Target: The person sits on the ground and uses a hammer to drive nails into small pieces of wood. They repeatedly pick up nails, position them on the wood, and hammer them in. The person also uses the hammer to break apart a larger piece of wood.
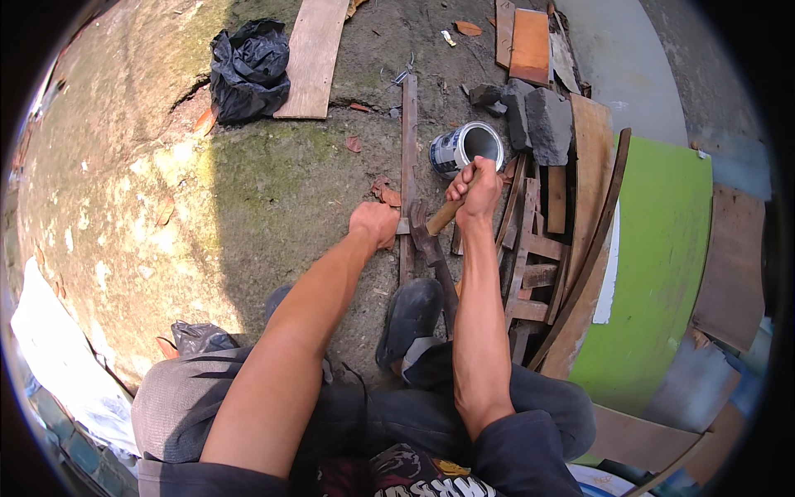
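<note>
My right hand (pixel 480 192) is closed round the wooden handle of a hammer (pixel 442 218). Its dark, rusty head lies over or just beside a narrow wooden strip (pixel 409 149) on the ground. My left hand (pixel 377 224) is a closed fist left of that strip. From it a small flat grey piece (pixel 403 225) sticks out across the wood toward the hammer head; its kind is not clear. Just beyond my right hand, an open paint can (pixel 447 152) leans with its mouth toward me. My dark shoe (pixel 412 319) stands by the strip's near end.
A black plastic bag (pixel 248 70) and a wide plank (pixel 313 58) lie at the far left. On the right are grey stone blocks (pixel 546 124), a slatted wooden frame (pixel 530 273), a curved board (pixel 590 166) and a green panel (pixel 650 265). White sheeting (pixel 62 356) lies far left.
</note>
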Demonstrator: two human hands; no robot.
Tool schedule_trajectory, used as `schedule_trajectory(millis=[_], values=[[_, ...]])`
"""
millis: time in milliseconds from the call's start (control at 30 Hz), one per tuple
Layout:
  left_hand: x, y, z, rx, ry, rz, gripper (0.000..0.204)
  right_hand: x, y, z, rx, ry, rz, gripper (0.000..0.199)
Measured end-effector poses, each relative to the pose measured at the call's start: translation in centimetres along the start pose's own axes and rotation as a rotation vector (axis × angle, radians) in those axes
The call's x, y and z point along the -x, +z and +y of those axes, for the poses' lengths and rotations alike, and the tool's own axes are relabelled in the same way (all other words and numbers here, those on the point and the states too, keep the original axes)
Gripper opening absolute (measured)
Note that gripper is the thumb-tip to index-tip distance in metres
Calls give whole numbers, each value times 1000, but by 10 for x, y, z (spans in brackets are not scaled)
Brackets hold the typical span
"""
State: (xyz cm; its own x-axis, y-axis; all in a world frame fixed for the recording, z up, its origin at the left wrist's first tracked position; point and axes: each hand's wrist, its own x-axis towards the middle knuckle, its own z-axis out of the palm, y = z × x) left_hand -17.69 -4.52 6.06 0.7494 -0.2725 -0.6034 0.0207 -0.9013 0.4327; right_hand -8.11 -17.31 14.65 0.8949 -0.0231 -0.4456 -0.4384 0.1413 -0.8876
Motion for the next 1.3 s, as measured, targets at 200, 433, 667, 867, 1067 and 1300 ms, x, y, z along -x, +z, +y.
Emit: schedule_trajectory(millis=[200,433,667,867,1067,1300], values=[[-3,7,-2,54,-17,27,24,-32,37,-6,200,148,1,35],[-3,8,-6,92,1,35,24,-32,39,-1,141,82,-32,35],[-6,6,-5,95,2,-8,25,-5,20,8,5,-84,-29,36],[-7,1,-5,27,5,-32,23,15,-10,13,-189,-219,71,34],[-19,16,1,64,-31,50,22,-19,24,-9,78,119,-25,34],[-14,8,1,43,-34,48,21,-42,35,-15,158,166,38,34]])
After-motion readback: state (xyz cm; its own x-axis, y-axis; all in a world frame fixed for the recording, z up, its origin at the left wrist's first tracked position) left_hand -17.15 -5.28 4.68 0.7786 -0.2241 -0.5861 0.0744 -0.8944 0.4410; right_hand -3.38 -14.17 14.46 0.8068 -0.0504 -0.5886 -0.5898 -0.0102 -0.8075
